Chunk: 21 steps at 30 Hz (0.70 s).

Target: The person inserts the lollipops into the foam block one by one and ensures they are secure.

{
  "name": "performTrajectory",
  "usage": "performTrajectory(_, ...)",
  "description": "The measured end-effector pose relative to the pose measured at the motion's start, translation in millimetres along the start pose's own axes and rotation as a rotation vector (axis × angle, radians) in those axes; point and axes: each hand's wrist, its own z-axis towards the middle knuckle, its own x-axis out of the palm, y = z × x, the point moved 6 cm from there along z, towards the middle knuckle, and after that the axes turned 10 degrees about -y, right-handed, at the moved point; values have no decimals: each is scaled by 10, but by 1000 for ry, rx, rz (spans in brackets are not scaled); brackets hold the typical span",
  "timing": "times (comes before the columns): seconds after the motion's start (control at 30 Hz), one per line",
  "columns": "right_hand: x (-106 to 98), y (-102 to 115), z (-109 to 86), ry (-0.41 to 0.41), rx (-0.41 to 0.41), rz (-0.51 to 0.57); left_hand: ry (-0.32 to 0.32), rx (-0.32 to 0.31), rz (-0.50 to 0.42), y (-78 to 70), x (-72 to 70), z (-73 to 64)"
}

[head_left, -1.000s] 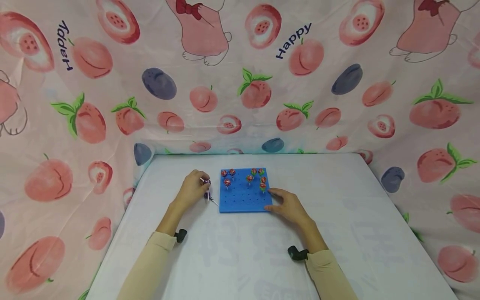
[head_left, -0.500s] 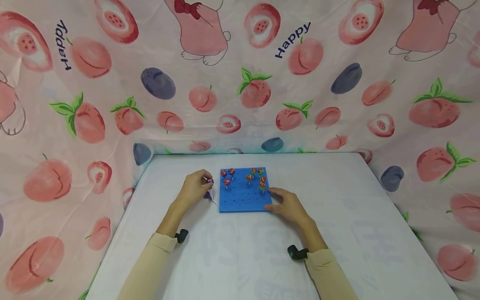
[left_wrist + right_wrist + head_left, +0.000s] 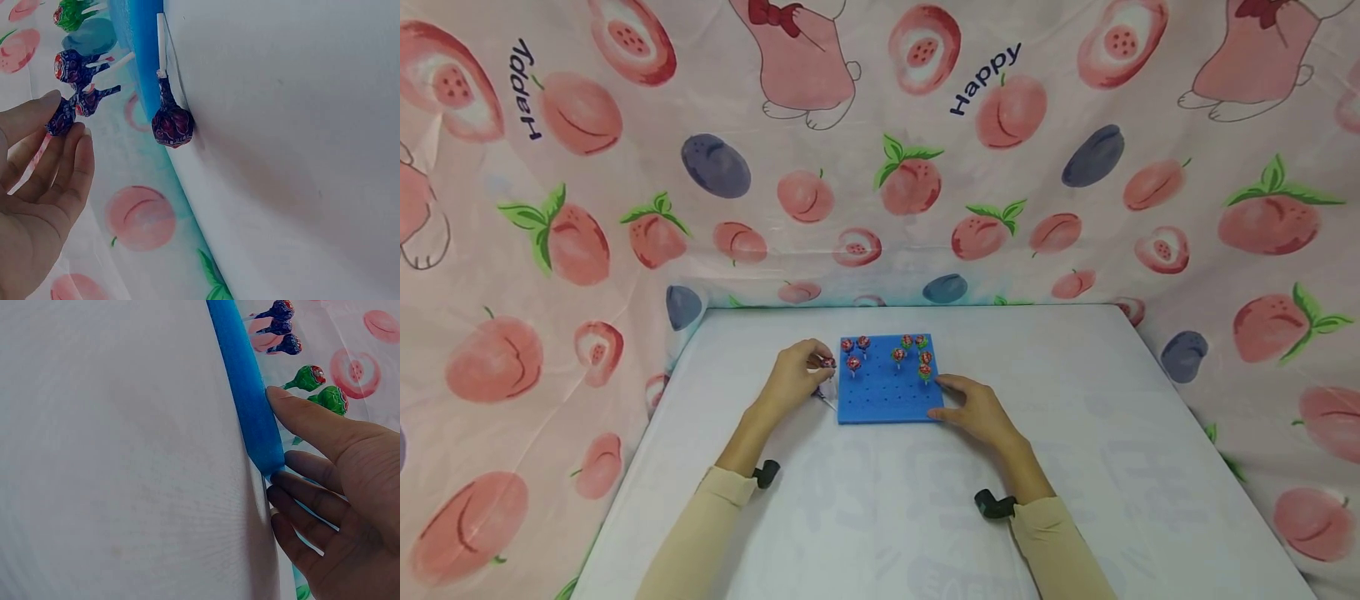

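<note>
My left hand (image 3: 792,372) is just left of a blue board with rows of holes (image 3: 887,408). Between thumb and fingers it pinches the head of a lollipop in dark purple wrapping (image 3: 60,119). Another purple lollipop (image 3: 173,127) lies on the table beside the board, its white stick along the board's edge. Several lollipops stand upright in the board: purple ones such as this lollipop (image 3: 853,363) at the left, green-wrapped ones such as this lollipop (image 3: 925,369) at the right. My right hand (image 3: 979,410) touches the board's right edge and near corner with fingers loosely extended.
The board lies on a white-covered table (image 3: 880,517). A fruit-patterned cloth (image 3: 850,150) hangs behind the table and along both sides. A small black device (image 3: 995,505) is worn on the right wrist, and a similar black device (image 3: 767,474) on the left.
My left hand has shifted slightly right toward the board, carrying the pinched lollipop. The lollipop's head has come closer to the board's left edge. My right hand has stayed at the board.
</note>
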Motion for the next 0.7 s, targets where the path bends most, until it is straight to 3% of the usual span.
performTrajectory(0.47,9,-4,1,2,-11,-8,-40,194,-13,-163,96,-59)
performTrajectory(0.7,8,-11,2,-1,-13,-10,-36,210,-30,-190,152,-63)
